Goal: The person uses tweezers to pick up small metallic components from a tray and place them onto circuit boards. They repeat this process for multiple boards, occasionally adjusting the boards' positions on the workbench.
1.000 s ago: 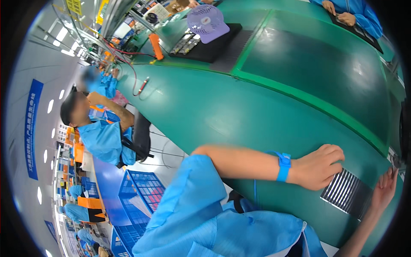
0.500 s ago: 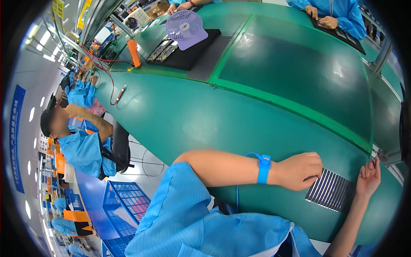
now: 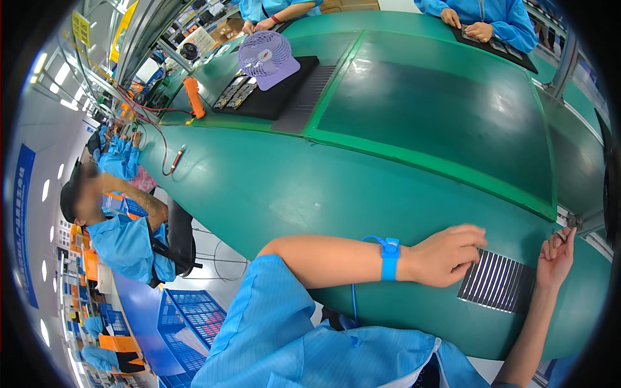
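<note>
A striped sheet (image 3: 497,282), dark with bright silver bars, lies on the green bench top between my two hands. Beside its left edge hovers my left hand (image 3: 446,256), palm down, with fingers loosely bent and apart; nothing shows in them. A blue wrist strap (image 3: 390,258) with a cord circles that wrist. On the other side of the sheet, my right hand (image 3: 556,260) is raised with its fingertips pinched together. Something small and dark may be between them, too small to name.
Ahead is a green-framed dark mat (image 3: 446,103). A purple fan (image 3: 265,55) stands on a black pad (image 3: 278,97), near an orange cylinder (image 3: 193,97) and a red test probe (image 3: 178,158). Co-workers' hands (image 3: 475,29) work across the bench. A seated person (image 3: 129,239) and blue crates (image 3: 194,323) are at left.
My left hand has lifted slightly off the striped sheet's left edge, and its curled fingers have loosened apart. My right hand keeps its pinch. The whole view has shifted a little.
</note>
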The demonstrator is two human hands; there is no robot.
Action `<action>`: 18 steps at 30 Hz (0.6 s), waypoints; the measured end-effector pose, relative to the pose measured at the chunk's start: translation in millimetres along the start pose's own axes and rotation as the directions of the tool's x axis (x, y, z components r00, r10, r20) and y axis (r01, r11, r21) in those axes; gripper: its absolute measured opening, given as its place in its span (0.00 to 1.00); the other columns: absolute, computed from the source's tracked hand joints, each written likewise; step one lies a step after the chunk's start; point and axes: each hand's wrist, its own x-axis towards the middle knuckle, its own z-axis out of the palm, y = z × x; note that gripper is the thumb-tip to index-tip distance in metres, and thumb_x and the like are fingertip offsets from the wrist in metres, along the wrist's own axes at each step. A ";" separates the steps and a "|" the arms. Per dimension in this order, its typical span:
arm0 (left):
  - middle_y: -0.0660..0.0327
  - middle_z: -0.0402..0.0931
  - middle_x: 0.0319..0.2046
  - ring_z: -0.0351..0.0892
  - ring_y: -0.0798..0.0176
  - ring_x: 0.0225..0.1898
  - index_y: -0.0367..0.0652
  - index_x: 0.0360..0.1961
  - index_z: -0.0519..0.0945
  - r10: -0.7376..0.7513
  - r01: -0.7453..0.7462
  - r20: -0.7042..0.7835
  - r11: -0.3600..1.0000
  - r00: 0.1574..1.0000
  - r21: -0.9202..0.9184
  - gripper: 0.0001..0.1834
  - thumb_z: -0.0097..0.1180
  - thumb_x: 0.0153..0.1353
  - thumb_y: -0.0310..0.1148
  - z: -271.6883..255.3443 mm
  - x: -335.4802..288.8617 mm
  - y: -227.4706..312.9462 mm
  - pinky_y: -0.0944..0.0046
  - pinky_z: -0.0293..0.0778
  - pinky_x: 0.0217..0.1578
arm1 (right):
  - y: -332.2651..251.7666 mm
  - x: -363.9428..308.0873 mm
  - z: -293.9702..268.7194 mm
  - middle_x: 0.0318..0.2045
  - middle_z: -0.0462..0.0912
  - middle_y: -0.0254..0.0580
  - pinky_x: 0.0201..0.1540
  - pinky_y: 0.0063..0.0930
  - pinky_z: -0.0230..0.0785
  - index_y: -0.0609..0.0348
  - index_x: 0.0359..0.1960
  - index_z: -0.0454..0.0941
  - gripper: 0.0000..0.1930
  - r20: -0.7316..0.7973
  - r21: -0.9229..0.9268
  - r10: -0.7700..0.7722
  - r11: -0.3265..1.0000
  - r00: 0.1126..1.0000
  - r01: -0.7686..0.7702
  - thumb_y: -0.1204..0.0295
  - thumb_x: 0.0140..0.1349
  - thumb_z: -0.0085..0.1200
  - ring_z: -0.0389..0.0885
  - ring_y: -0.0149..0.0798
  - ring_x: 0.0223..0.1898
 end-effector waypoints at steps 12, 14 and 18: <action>0.43 0.50 0.67 0.43 0.38 0.70 0.36 0.53 0.70 -0.054 0.060 -0.056 0.992 0.997 0.108 0.27 0.53 0.47 0.19 -6.8 5.8 8.0 0.41 0.48 0.65 | -6.1 -8.6 7.8 0.20 0.67 0.34 0.16 0.18 0.49 0.61 0.37 0.70 0.12 -0.031 0.000 0.013 1.000 0.999 -0.013 0.65 0.72 0.39 0.55 0.24 0.15; 0.43 0.49 0.67 0.42 0.37 0.70 0.36 0.54 0.69 -0.062 0.068 -0.057 0.991 0.996 0.111 0.28 0.53 0.47 0.19 -6.7 5.8 8.4 0.41 0.48 0.65 | -5.7 -11.1 13.0 0.20 0.66 0.34 0.16 0.18 0.49 0.61 0.37 0.70 0.12 -0.061 -0.009 0.019 1.000 0.998 -0.020 0.66 0.72 0.39 0.54 0.24 0.15; 0.42 0.49 0.67 0.42 0.37 0.70 0.36 0.54 0.69 -0.071 0.076 -0.049 0.991 0.996 0.113 0.29 0.53 0.47 0.19 -7.2 6.0 8.7 0.41 0.48 0.65 | -6.9 -6.6 0.4 0.21 0.65 0.33 0.17 0.18 0.50 0.62 0.38 0.70 0.12 0.081 0.008 0.031 0.999 0.996 -0.031 0.66 0.72 0.38 0.54 0.24 0.16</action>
